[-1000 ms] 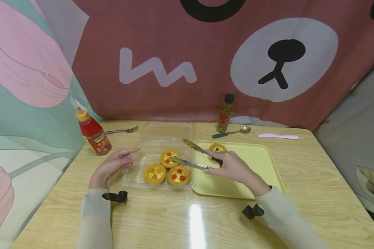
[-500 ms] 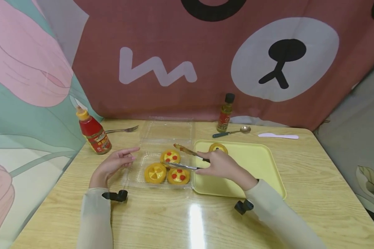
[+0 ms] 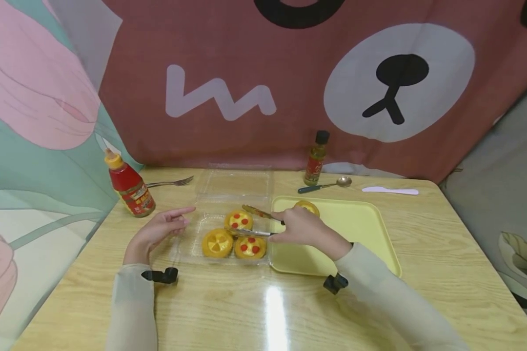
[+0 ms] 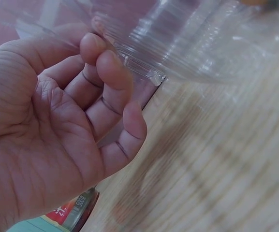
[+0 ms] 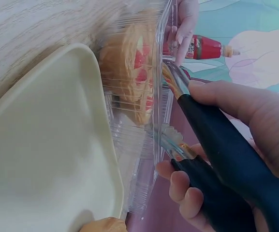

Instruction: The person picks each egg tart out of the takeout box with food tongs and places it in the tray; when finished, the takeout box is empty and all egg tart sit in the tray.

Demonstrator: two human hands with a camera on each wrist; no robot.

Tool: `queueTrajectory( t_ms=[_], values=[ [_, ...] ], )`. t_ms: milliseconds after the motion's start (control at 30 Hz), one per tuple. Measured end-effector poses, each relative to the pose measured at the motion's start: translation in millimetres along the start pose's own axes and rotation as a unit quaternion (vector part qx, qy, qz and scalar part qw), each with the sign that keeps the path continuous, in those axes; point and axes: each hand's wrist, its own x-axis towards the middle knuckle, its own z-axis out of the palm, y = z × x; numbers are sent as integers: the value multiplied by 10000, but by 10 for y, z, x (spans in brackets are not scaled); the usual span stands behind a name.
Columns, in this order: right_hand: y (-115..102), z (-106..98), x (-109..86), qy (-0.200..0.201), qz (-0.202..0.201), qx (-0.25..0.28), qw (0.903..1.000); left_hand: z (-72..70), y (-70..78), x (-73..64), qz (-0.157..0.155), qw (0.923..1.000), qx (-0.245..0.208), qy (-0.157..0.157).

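My right hand grips a pair of tongs by their black handles. In the head view the metal arms are spread apart over the back egg tart, one along its far side and one across its near side. That tart, a second red-dotted tart and a tart with a wedge pattern sit in a clear plastic clamshell box with its lid folded back. My left hand hangs beside the box's left side, fingers loosely bent and holding nothing.
A yellow tray under my right forearm bears another tart, partly hidden. Behind stand an oil bottle, a spoon and a pink knife. At left are a red sauce bottle and a fork.
My right hand has moved left with the tongs, bringing their arms from above the box to around the back tart. My left hand has stayed in place.
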Motion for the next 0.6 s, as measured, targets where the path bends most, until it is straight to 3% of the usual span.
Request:
queueTrajectory(
  t_ms=[167, 600],
  values=[
    [-21, 0, 16, -130, 174, -32, 9998, 0, 3, 3, 0, 10000, 17, -10],
    [-41, 9, 78, -184, 114, -442, 9988, 7, -22, -19, 11, 10000, -28, 21]
  ],
)
